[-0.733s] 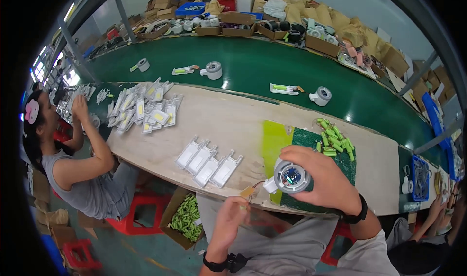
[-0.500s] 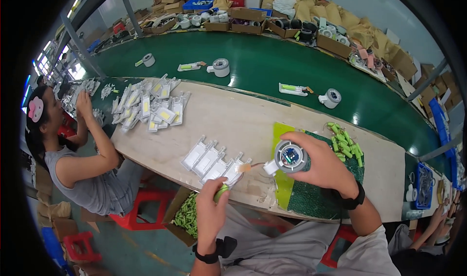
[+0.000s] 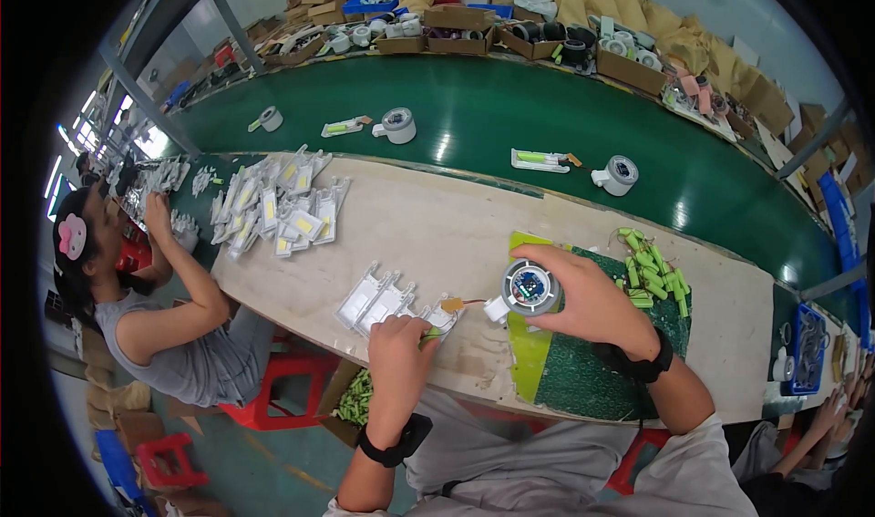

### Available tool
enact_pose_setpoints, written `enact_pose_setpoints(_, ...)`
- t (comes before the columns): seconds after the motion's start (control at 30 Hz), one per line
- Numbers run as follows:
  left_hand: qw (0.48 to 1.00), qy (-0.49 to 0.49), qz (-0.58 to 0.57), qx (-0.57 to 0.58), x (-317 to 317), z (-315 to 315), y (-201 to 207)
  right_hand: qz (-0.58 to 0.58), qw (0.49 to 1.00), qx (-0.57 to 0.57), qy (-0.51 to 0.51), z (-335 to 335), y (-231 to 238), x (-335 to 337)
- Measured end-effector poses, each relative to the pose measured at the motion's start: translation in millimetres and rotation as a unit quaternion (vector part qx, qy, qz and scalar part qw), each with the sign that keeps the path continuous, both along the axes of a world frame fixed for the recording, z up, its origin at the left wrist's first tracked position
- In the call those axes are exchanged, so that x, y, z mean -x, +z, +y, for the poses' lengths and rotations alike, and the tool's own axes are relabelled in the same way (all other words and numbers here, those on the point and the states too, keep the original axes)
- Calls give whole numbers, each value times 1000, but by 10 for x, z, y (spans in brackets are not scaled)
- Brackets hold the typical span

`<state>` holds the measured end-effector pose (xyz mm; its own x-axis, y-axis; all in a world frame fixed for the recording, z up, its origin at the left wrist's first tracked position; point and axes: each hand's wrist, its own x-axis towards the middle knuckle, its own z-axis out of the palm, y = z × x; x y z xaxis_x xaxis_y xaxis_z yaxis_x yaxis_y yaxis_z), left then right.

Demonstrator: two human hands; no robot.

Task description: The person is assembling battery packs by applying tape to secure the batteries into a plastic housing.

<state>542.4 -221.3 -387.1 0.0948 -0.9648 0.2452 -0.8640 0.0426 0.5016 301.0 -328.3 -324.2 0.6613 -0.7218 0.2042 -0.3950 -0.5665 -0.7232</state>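
Observation:
My right hand (image 3: 597, 303) is wrapped round a grey and white round housing (image 3: 530, 286) with a circuit board in its open face. A short white neck sticks out from its lower left, and thin wires run from it to a small tan piece (image 3: 452, 305). My left hand (image 3: 399, 353) pinches a green cylindrical battery (image 3: 430, 334) at the nearest of several white plastic casings (image 3: 372, 298) lying in a row. The hand hides part of the battery and that casing, so I cannot tell whether the battery sits fully inside.
Green batteries (image 3: 652, 266) are piled on a dark green mat (image 3: 583, 380) at right. A heap of white casings (image 3: 283, 202) lies at left, beside a seated co-worker (image 3: 169, 316). Beyond the table, a green conveyor belt (image 3: 456, 98) carries round housings and casings. A battery carton (image 3: 342, 408) stands below.
My left hand has moved forward and slightly left, bringing the battery down to the nearest casing. My right hand and the housing have shifted slightly left. The co-worker's hands have lowered.

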Motion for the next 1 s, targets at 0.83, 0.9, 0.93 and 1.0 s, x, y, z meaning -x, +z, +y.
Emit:
enact_pose_setpoints(0.83, 954, -286, -86, 26, 1229, -107, -195, 56, 962, -109, -246, 1284, -331, 1634)
enact_pose_setpoints(0.9, 936, -334, -111, 16, 1435, -139, -157, 37, 946, -139, -292, 1468, -501, 1854)
enact_pose_setpoints(0.93, 937, -336, -92, -1, 1506, -121, -7, 11, 933, -170, -318, 1523, -576, 1936)
enact_pose_setpoints(1.0, 936, -343, -77, -19, 1698, -117, 203, -2, 932, -167, -322, 1575, -623, 2041)
